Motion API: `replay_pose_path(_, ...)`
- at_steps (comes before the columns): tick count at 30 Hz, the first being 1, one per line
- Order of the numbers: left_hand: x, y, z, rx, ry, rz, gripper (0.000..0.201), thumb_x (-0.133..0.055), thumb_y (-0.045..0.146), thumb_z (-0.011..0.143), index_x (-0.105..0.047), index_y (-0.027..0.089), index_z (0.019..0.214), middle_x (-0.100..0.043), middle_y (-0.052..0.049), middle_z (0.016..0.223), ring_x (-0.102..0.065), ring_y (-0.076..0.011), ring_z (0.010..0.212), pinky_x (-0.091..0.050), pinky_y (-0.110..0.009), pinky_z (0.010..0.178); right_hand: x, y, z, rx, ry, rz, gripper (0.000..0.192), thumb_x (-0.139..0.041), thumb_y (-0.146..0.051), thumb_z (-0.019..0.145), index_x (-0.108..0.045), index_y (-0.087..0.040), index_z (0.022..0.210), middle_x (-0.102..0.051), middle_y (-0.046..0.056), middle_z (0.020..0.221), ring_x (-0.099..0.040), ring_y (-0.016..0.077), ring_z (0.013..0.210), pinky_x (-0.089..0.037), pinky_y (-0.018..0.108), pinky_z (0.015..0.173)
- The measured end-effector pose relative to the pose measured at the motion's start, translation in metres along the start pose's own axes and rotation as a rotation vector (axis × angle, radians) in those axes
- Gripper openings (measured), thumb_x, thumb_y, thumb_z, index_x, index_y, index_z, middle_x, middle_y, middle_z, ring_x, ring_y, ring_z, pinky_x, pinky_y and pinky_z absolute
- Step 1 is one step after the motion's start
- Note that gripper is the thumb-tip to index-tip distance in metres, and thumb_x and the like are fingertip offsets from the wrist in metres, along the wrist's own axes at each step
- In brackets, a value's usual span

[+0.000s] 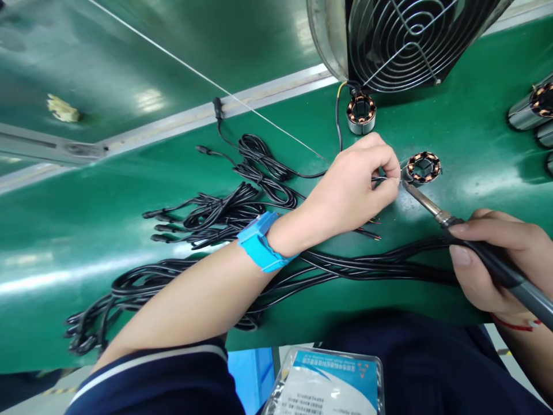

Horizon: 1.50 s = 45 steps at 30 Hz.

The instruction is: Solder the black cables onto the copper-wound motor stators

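Note:
My left hand (358, 178), with a blue wrist strap (262, 242), is closed in a pinch beside a copper-wound motor stator (423, 168). Between its fingertips a thin black cable (380, 178) shows, its end at the stator's left edge. My right hand (496, 259) grips a soldering iron (488, 253), whose tip meets the spot just by the left fingertips and the stator's rim. A thin pale strand (207, 80) runs from the upper left down toward my left hand; its end is hidden.
Another stator (361, 114) with a cable attached stands below a fan with a wire guard (415, 40). Bundled black cables (216, 213) lie left, and long cables (367, 268) cross the green table (475, 132) in front. More stators (536, 106) stand at right.

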State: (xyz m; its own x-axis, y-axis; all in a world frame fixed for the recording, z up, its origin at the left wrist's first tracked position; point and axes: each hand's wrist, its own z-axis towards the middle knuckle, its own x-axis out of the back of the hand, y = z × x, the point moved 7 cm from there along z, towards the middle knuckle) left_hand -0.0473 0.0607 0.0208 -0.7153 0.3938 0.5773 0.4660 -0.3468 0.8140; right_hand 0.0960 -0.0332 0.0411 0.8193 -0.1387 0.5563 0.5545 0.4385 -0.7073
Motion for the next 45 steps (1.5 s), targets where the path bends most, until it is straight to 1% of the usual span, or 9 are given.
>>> replay_pose_path(8, 0.001, 0.000, 0.000, 0.003, 0.007, 0.012, 0.015, -0.050, 0.007, 0.076, -0.051, 0.018, 0.066, -0.058, -0.002, 0.079, -0.053, -0.0121, 0.074, -0.046, -0.028, 0.072, 0.002, 0.006, -0.003, -0.063, 0.033, -0.021, 0.012, -0.063, -0.026, 0.079, -0.064, -0.027, 0.091, -0.061, -0.001, 0.064, -0.057, 0.0146, 0.051, -0.050, 0.030, 0.048)
replay_pose_path(13, 0.000, 0.000, 0.001, -0.004, 0.007, 0.002, 0.016, -0.050, 0.006, 0.075, -0.051, 0.019, 0.065, -0.057, -0.001, 0.077, -0.051, -0.0121, 0.072, -0.044, -0.028, 0.069, 0.008, -0.003, 0.002, 0.039, 0.108, -0.133, 0.037, -0.069, -0.019, 0.077, -0.066, -0.031, 0.112, -0.069, 0.001, 0.082, -0.058, 0.0156, 0.057, -0.052, 0.031, 0.050)
replay_pose_path(17, 0.001, 0.000, 0.001, -0.009, 0.007, 0.010, 0.016, -0.050, 0.005, 0.075, -0.051, 0.018, 0.065, -0.057, -0.001, 0.077, -0.051, -0.0122, 0.073, -0.045, -0.029, 0.071, 0.007, -0.009, 0.013, 0.055, 0.001, -0.248, 0.053, -0.068, -0.018, 0.083, -0.055, -0.033, 0.132, -0.072, -0.001, 0.102, -0.067, 0.0156, 0.077, -0.058, 0.028, 0.068)
replay_pose_path(19, 0.001, 0.000, 0.001, -0.012, 0.008, 0.011, 0.016, -0.050, 0.005, 0.075, -0.051, 0.018, 0.066, -0.057, -0.001, 0.078, -0.051, -0.0124, 0.074, -0.046, -0.030, 0.073, 0.007, -0.009, 0.020, 0.023, -0.066, -0.263, 0.053, -0.064, -0.022, 0.087, -0.050, -0.036, 0.137, -0.071, -0.004, 0.111, -0.070, 0.0139, 0.086, -0.059, 0.026, 0.078)
replay_pose_path(22, 0.000, 0.000, 0.002, -0.013, 0.004, 0.006, 0.017, -0.050, 0.005, 0.075, -0.051, 0.018, 0.066, -0.056, -0.001, 0.078, -0.051, -0.0126, 0.074, -0.047, -0.030, 0.074, 0.009, -0.004, 0.031, -0.087, -0.119, -0.211, 0.047, -0.059, -0.027, 0.092, -0.049, -0.038, 0.136, -0.067, -0.006, 0.120, -0.071, 0.0108, 0.085, -0.059, 0.023, 0.078)
replay_pose_path(26, 0.001, -0.001, 0.002, -0.013, 0.003, 0.011, 0.017, -0.051, 0.004, 0.075, -0.051, 0.019, 0.066, -0.057, -0.001, 0.077, -0.052, -0.0130, 0.076, -0.048, -0.030, 0.076, 0.001, 0.004, 0.042, -0.105, -0.150, -0.175, 0.037, -0.056, -0.025, 0.092, -0.053, -0.031, 0.129, -0.068, -0.001, 0.108, -0.070, 0.0131, 0.090, -0.058, 0.024, 0.073)
replay_pose_path(30, 0.000, -0.001, 0.002, -0.036, 0.008, 0.024, 0.016, -0.051, 0.004, 0.075, -0.052, 0.018, 0.067, -0.057, -0.001, 0.079, -0.054, -0.0126, 0.077, -0.048, -0.029, 0.075, -0.016, 0.012, 0.044, -0.051, -0.126, -0.131, 0.050, -0.061, -0.018, 0.086, -0.045, -0.033, 0.131, -0.064, 0.000, 0.105, -0.065, 0.0188, 0.101, -0.054, 0.036, 0.090)
replay_pose_path(35, 0.000, 0.000, 0.001, -0.061, 0.014, 0.057, 0.014, -0.050, 0.006, 0.076, -0.054, 0.017, 0.070, -0.057, -0.001, 0.079, -0.056, -0.0125, 0.079, -0.050, -0.030, 0.077, -0.027, 0.017, 0.040, 0.027, -0.060, -0.130, 0.054, -0.062, -0.016, 0.083, -0.042, -0.035, 0.130, -0.063, 0.000, 0.096, -0.059, 0.0246, 0.098, -0.048, 0.046, 0.091)
replay_pose_path(45, 0.000, 0.000, 0.000, -0.102, 0.020, 0.079, 0.014, -0.050, 0.006, 0.077, -0.055, 0.017, 0.072, -0.058, -0.001, 0.080, -0.055, -0.0124, 0.078, -0.051, -0.031, 0.077, -0.034, 0.021, 0.040, 0.015, -0.083, -0.157, 0.050, -0.057, -0.014, 0.084, -0.043, -0.033, 0.128, -0.064, 0.000, 0.093, -0.057, 0.0275, 0.096, -0.046, 0.049, 0.086)
